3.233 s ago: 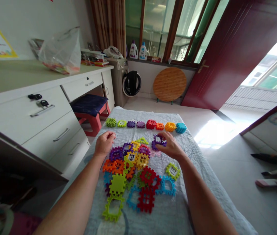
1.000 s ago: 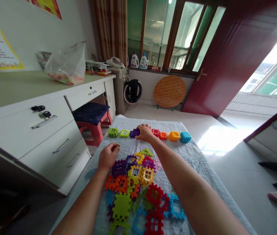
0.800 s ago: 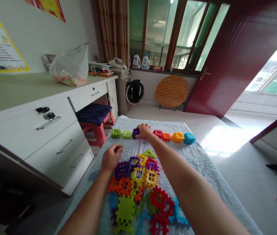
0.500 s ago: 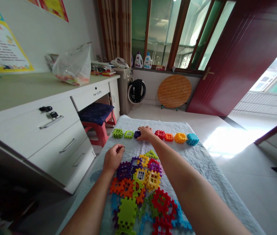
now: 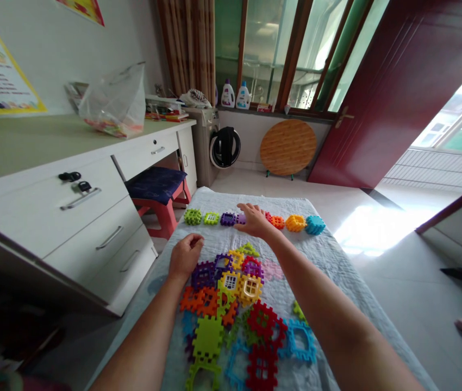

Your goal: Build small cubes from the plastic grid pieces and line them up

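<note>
Fingers (image 5: 244,207) spread, the right hand (image 5: 256,221) overlaps the lilac block (image 5: 240,219); the left hand (image 5: 186,255) curls.

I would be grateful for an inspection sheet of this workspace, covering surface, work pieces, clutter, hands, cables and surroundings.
Surface: pale blue cloth, wrinkled.
Work pieces: row of coloured stacks at the far end; loose notched pieces overlapping nearer.
Clutter: plastic bag on the desk.
Hands: left hand loosely curled beside the loose pieces; right hand spread at the light purple stack, contact unclear.
Cables: nothing seen.
Surroundings: stool, washing machine, red door.
</note>
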The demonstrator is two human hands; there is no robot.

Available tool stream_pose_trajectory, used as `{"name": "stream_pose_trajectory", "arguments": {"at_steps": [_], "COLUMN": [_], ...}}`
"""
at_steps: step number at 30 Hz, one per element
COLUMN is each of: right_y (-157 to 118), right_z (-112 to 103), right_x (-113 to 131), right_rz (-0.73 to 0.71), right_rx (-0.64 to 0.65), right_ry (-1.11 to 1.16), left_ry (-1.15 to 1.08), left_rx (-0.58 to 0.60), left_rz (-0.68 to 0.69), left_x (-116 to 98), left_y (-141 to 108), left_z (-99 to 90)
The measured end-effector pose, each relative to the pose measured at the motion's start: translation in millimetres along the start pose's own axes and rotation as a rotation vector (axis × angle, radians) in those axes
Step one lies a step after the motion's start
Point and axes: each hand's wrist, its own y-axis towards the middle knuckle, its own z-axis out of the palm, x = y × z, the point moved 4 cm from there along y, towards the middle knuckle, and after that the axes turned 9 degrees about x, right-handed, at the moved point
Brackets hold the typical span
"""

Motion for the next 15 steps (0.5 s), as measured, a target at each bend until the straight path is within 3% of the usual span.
{"name": "stream_pose_trajectory", "arguments": {"at_steps": [5, 9, 12, 15], "right_y": [-88, -145, -168, -175], "right_z": [-14, -13, -5, 6], "right_x": [-36, -59, -54, -35], "right_rz": [-0.095, -0.041, -0.046, -0.155], "right_rx": [-0.015, 0.045, 0.082, 0.062], "right_ry": [0.081, 0.193, 0.258, 0.287], "left_ry": [0.070, 0.089, 0.097, 0.104], "left_rx": [-0.010, -0.014, -0.008, -0.008], "left_rz": [0.031, 0.043, 0.044, 0.052], "left_x": [-1, -1, 1, 2], "left_y": [0, 1, 1, 1], "left_z": [0.2, 0.8, 1.5, 1.5]}}
